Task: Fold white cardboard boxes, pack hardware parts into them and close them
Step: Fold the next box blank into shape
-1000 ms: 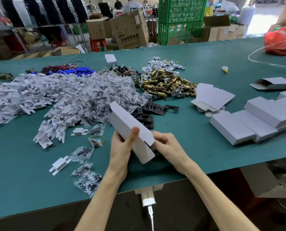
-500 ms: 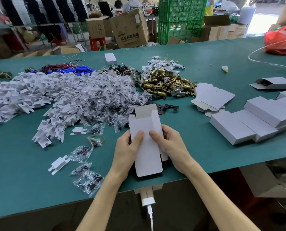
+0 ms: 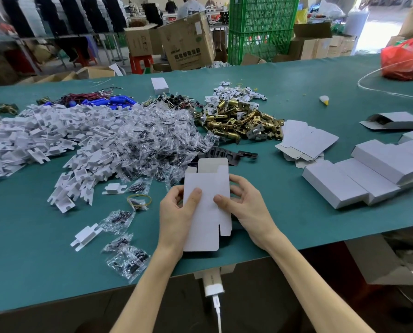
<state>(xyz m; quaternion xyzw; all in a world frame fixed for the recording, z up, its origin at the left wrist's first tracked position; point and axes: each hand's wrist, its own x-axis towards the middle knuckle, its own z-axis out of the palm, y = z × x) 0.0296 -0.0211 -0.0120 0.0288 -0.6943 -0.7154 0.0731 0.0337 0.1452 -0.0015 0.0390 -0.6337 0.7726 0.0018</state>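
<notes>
Left hand and right hand both grip the box, thumbs on the front panel and fingers behind it. Probably squeezing the flat sleeve into shape. The box is over the table's near edge. Its long axis points away from the person, tuck flap at the far end, both ends unclosed.

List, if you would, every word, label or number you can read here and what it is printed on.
"电解电容器", likely, first character unclear: bold print on the big brown carton.
Too blurred to read: the logo above it, the marks on the smaller carton.
No print shows on the held white box.
</notes>
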